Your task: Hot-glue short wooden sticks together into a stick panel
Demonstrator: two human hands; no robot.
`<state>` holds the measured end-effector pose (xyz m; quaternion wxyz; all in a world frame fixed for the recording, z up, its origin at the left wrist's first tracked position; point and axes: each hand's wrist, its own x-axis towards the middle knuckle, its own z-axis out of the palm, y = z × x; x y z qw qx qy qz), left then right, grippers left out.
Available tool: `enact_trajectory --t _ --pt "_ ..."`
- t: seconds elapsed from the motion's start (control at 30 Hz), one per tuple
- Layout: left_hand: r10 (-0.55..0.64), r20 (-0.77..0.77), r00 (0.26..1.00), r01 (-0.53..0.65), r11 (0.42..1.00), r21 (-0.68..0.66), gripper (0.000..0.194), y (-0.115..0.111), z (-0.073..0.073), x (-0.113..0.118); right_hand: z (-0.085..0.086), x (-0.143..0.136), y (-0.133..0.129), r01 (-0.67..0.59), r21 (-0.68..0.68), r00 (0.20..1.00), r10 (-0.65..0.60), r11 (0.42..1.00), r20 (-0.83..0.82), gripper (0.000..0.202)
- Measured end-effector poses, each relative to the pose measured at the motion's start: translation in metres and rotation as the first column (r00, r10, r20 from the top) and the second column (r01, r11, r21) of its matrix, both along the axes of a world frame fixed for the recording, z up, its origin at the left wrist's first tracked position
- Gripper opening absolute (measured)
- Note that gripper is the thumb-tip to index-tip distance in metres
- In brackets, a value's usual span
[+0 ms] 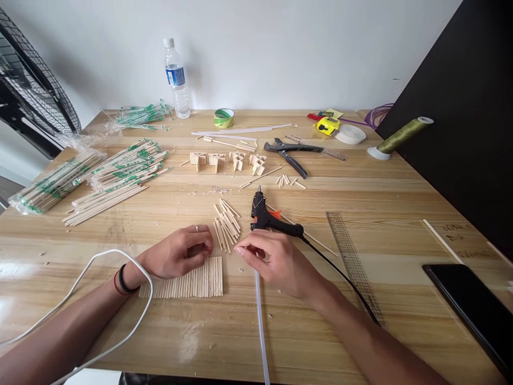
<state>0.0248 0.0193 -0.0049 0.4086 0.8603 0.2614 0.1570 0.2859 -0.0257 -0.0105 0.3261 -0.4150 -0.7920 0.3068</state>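
My left hand (182, 250) hovers over a flat panel of short wooden sticks (208, 278) laid side by side. Its fingers are curled in, and whatever they may hold is hidden. Thumb and forefinger of my right hand (268, 255) come together in a pinch, right of a loose pile of cut sticks (226, 224); I cannot make out anything between the tips. Just beyond that hand lies a black glue gun (260, 211), nozzle pointing away. A translucent glue stick (260, 321) runs from under the right hand toward the table's front edge.
Small stick assemblies (217, 159), a black cutter (286, 152) and a tape roll (224, 118) sit farther back. Bagged sticks (124, 166) and a water bottle (176, 80) are left. A clear ruler (352, 262), phone (473, 315) and thread spool (404, 136) are right. A white cable (92, 262) loops over my left forearm.
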Motion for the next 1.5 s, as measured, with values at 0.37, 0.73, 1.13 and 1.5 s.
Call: enact_trajectory --t 0.37,0.73,1.13,1.5 --pt "0.041 -0.055 0.998 -0.04 0.999 0.018 0.01 -0.001 -0.002 -0.003 0.001 0.001 0.0 0.005 0.015 1.0 -0.005 1.0 -0.004 0.018" --pt "0.032 -0.073 0.997 -0.033 0.999 -0.021 0.014 0.001 -0.005 -0.007 0.005 0.0 -0.001 0.034 0.069 0.999 -0.033 0.997 -0.016 0.019" --pt "0.159 0.017 0.987 -0.144 0.935 -0.324 0.014 0.003 -0.004 -0.009 -0.021 0.051 0.03 0.485 0.303 0.735 -0.57 0.82 0.366 0.021" --pt "0.28 0.134 0.951 -0.182 0.852 -0.491 0.025 0.008 -0.011 -0.012 -0.015 0.045 0.023 0.363 0.143 0.802 -0.387 0.921 0.454 0.04"
